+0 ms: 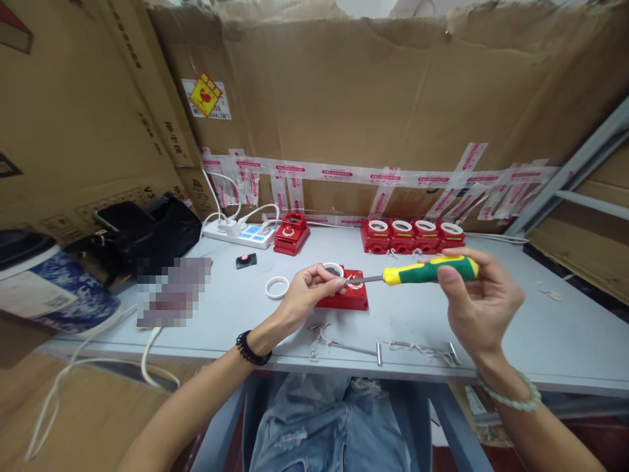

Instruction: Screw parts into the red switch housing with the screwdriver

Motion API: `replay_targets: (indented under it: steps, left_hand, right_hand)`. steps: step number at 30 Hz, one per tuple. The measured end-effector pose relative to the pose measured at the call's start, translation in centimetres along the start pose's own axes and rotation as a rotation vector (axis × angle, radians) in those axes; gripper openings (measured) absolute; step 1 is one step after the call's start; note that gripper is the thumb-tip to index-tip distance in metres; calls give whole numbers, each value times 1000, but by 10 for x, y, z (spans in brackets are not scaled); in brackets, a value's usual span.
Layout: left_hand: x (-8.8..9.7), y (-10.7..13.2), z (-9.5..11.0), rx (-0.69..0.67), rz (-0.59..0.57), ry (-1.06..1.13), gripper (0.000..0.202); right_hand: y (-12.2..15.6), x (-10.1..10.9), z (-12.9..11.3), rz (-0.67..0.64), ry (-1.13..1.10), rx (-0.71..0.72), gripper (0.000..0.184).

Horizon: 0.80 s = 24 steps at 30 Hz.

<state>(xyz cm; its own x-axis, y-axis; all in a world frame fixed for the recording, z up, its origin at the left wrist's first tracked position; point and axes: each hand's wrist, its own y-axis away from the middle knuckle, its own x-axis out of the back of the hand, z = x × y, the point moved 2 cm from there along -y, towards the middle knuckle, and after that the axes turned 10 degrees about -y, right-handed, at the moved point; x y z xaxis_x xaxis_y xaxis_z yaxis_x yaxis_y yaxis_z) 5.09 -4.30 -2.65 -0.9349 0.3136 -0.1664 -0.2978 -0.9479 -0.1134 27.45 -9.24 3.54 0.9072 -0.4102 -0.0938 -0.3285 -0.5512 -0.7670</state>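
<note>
My right hand (pixel 484 295) grips a screwdriver (pixel 427 270) by its green and yellow handle, the shaft pointing left. Its tip meets the pinched fingers of my left hand (pixel 314 285); whatever small piece they hold there is too small to make out. Just under the tip lies a red box (pixel 351 300) with a white ring on its upper left, partly covered by my left hand. A loose white ring (pixel 277 287) rests on the table to the left of that hand. Near the front edge are T-shaped metal rods (pixel 361 349) with white string and small metal pieces.
Several red boxes with white rings (pixel 401 237) stand in a row at the back right. Another red box (pixel 291 234) sits beside a white power strip (pixel 240 233). At left are a blurred phone-like object (pixel 174 292), a black bag (pixel 162 226) and a large cup (pixel 63 288).
</note>
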Motion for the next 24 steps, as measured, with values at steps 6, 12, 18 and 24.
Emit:
replay_targets:
  steps: [6, 12, 18, 24]
  left_hand:
    - [2, 2, 1, 11, 7, -28, 27]
    - [-4, 7, 12, -100, 29, -251, 27]
    - [-5, 7, 26, -438, 121, -719, 20]
    - [3, -3, 18, -637, 8, -1090, 36]
  right_hand:
    - [4, 0, -9, -160, -102, 70, 28]
    - [-6, 6, 3, 4, -37, -88, 22]
    - [-22, 10, -3, 36, -55, -116, 20]
    - [-31, 7, -12, -133, 115, -19, 21]
